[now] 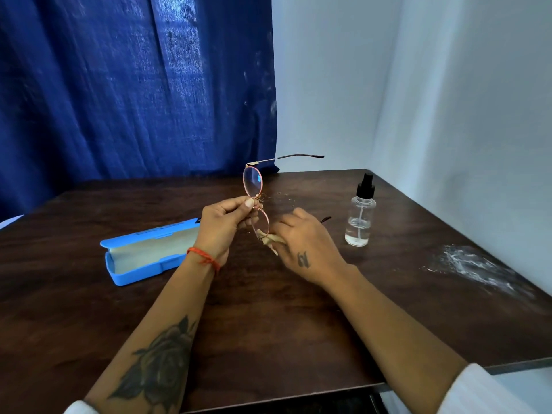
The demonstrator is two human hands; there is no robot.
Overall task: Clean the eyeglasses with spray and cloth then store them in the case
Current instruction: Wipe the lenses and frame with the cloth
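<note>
My left grip (227, 222) pinches the eyeglasses (256, 201) at the bridge above the counter (268, 309) while my right grip (301, 243) rubs the cloth (268, 239) on the lower lens, best done lightly, in small circles.

The left hand (224, 223) pinches the eyeglasses (256, 195) at the bridge, held on end; the right hand (301, 245) rubs a cloth (268, 239) on the lower lens. The open case (142, 256) lies at nine o'clock, the spray bottle (360, 215) at three.
</note>
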